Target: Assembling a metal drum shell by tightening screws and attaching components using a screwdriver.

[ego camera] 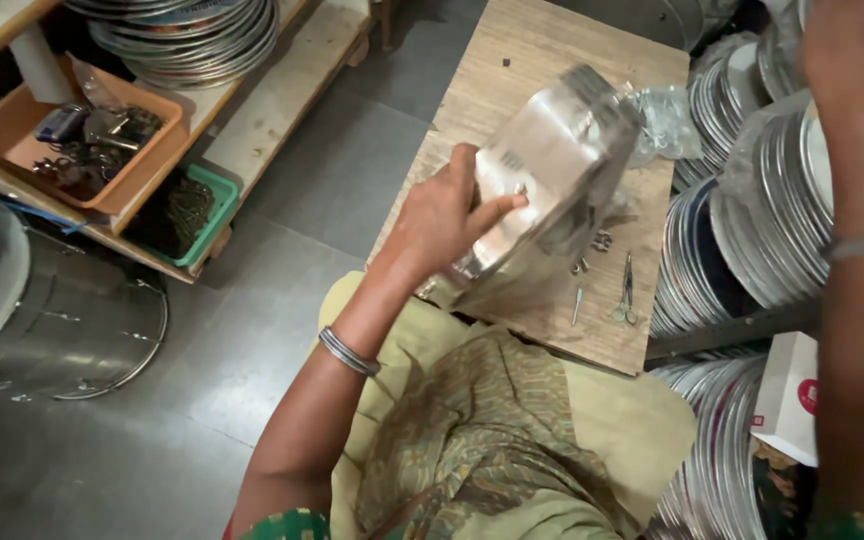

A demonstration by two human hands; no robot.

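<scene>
Above the small wooden table (542, 60), a shiny steel container (552, 175), boxy with rounded corners, is held tilted in the air, its flat face turned toward the person. The left hand (447, 215) supports it from the near side: fingers (497, 212) are spread flat against the metal face, thumb up along the edge, pressing on it rather than closed around it. The right arm (857, 290) rises at the right edge of view, with a bangle on the wrist; the right hand itself runs out of the top of the picture, so whether it is open or closed cannot be told.

On the table beneath the container lie a pair of scissors (625, 295), a few small metal pieces (592, 250) and a crumpled clear plastic bag (664, 120). Stacks of steel plates (752, 210) stand on edge to the right of the table. To the left, a wooden shelf carries an orange tray (12, 125) of metal oddments, a green tray (214, 210) and more stacked plates. A large steel drum (62, 310) lies on the grey floor at far left.
</scene>
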